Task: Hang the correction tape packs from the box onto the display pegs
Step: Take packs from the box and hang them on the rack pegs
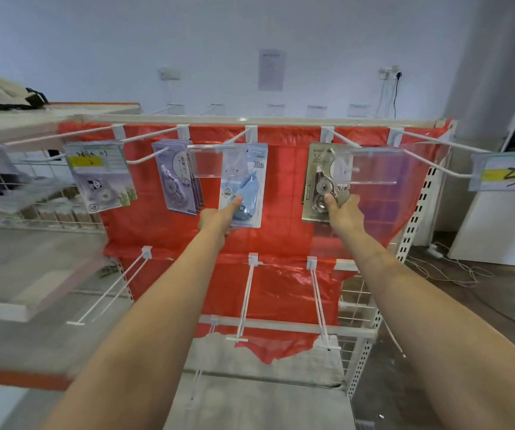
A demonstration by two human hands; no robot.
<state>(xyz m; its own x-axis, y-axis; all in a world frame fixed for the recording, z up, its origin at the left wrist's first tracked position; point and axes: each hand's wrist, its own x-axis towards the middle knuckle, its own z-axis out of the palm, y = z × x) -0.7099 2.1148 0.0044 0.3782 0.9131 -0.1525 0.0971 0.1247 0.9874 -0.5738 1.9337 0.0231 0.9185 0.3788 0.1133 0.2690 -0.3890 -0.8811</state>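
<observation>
1. Four top pegs carry packs; we pinch a blue pack in our left hand and grip a grey pack in our right hand.
2. Lower pegs bare, box unseen; remainder unknown.

The left hand grips a blue pack hanging on its peg. The right hand grips a grey pack

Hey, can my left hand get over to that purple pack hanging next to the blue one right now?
Probably not yet. The left hand is holding the blue pack, so it is occupied. Otherwise the way looks free: the purple pack hangs on the neighbouring peg just to its left, with nothing between them.
</observation>
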